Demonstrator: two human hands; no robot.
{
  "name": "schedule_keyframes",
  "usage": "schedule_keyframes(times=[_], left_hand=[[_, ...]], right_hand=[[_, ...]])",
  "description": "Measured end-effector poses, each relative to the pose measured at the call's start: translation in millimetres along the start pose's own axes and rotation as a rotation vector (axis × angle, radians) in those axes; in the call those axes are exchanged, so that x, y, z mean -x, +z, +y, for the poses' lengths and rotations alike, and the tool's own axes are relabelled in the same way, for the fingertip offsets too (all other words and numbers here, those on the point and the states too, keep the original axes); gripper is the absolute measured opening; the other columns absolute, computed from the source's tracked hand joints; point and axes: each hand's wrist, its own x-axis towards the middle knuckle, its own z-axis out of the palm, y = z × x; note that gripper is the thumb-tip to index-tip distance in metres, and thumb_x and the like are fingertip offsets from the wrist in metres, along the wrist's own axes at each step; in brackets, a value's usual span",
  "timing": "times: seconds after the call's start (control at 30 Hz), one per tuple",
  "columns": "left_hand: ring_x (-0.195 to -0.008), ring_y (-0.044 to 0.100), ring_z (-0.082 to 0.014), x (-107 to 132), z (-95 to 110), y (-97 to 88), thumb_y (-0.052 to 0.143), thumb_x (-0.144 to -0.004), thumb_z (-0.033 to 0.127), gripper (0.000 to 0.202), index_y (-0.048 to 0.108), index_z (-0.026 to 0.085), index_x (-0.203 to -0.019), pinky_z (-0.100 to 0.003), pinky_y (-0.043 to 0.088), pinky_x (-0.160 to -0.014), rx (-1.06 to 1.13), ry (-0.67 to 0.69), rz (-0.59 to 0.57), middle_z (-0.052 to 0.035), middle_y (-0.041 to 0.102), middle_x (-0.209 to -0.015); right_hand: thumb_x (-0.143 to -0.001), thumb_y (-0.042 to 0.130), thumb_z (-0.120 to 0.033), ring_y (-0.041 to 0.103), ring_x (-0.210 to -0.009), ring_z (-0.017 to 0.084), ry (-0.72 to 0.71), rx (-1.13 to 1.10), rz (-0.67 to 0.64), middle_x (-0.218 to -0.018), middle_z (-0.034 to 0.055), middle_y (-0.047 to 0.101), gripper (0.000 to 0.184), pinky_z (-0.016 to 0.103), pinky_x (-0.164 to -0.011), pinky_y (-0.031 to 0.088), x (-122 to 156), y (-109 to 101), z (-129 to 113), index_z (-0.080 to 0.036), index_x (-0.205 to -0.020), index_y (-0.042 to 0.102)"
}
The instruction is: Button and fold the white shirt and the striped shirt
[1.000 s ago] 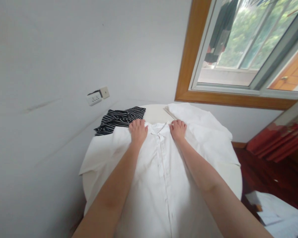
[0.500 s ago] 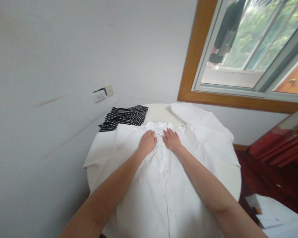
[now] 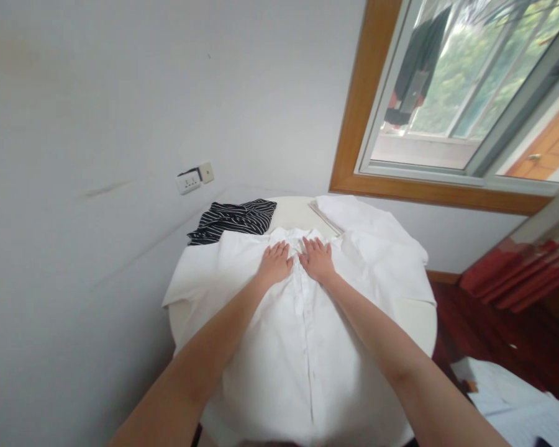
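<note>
A white button-up shirt [image 3: 302, 347] lies spread front-up over a round white table [image 3: 422, 323], collar toward the wall. My left hand [image 3: 274, 264] rests flat on the chest just left of the button placket, fingers apart. Flat on the cloth just right of the placket lies my right hand [image 3: 317, 259]. The two hands almost touch below the collar. Neither hand holds anything.
A black-and-white striped garment [image 3: 235, 218] lies at the table's far left. A folded white cloth [image 3: 354, 217] sits at the far right. A wall socket [image 3: 193, 179] is behind, a wood-framed window [image 3: 354, 124] to the right. White fabric [image 3: 517, 403] lies on the dark floor.
Both hands have slid from the collar's outer corners inward and down to the chest, meeting beside the placket. The view shifted slightly.
</note>
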Motion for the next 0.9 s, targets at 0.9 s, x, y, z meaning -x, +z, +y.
schedule_keyframes(times=[0.9], left_hand=[[-0.106,0.051,-0.0281,15,19,-41.9,0.045,-0.086,0.019,0.028,0.067,0.018,-0.104,-0.039,0.042,-0.085,-0.107,-0.072,0.015,-0.0137,0.059,-0.103]], right_hand=[[-0.082,0.056,-0.041,0.052,-0.109,0.025,0.057,-0.12,-0.104,-0.11,0.0113,0.062,0.033,0.033,-0.084,0.044,-15,-23,-17,-0.021,-0.106,0.067]])
